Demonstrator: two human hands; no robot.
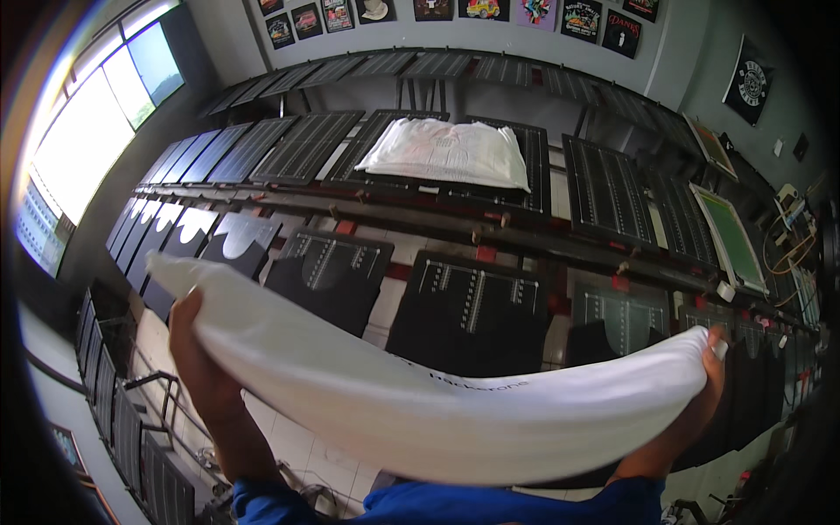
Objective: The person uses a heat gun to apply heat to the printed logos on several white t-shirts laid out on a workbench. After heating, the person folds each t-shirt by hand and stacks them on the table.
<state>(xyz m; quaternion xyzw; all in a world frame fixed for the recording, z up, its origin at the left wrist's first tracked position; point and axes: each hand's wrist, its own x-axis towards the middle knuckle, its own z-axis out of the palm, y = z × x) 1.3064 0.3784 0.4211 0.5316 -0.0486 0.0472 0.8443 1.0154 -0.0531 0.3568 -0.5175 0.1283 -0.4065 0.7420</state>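
A long white cloth (411,429), with a small line of dark print near its upper edge, hangs stretched across my front. Its middle sags between my hands, and its lower edge reaches close to my blue top. My left hand (194,346) is closed on the left end, its thumb on the near side. At the right end, my right hand (709,372) pinches the corner. Whether the cloth is a folded shirt or another piece, I cannot tell. Just beyond it lies a black fabric piece (464,328) on a printing board.
Rows of dark printing boards (311,149) run across the room on long rails. A crumpled white plastic sack (442,153) rests on the middle boards. On the right lean green-meshed screen frames (735,236). A bright window (105,114) is on the left; more upright boards (105,385) stand below it.
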